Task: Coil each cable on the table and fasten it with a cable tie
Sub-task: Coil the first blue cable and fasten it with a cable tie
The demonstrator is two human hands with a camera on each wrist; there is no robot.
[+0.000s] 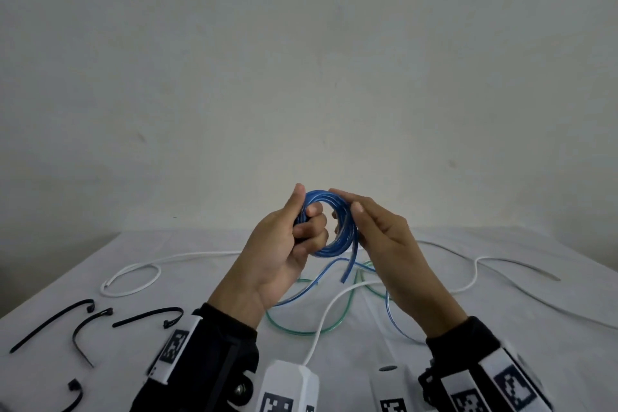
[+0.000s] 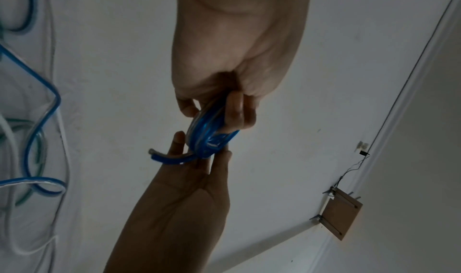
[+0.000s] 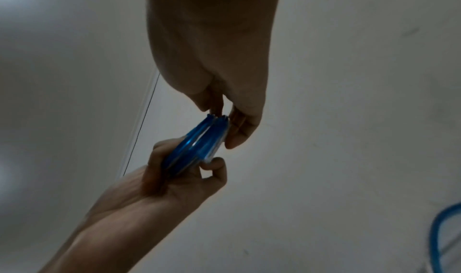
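Observation:
A blue cable coil (image 1: pixel 329 227) is held up in the air above the table, in front of the wall. My left hand (image 1: pixel 294 227) grips its left side, fingers curled through the ring. My right hand (image 1: pixel 364 221) pinches the coil's right side between thumb and fingers. A short loose blue end (image 1: pixel 349 264) hangs down from the coil. In the left wrist view the coil (image 2: pixel 209 139) sits between both hands, its cut end (image 2: pixel 159 156) sticking out left. The right wrist view shows the coil (image 3: pixel 199 143) edge-on.
Several black cable ties (image 1: pixel 147 314) lie at the table's left front. A white cable (image 1: pixel 133 278), a green cable (image 1: pixel 291 328) and a light blue cable (image 1: pixel 391 318) lie loose on the white tablecloth (image 1: pixel 501 328). A white plug block (image 1: pixel 287 381) sits near me.

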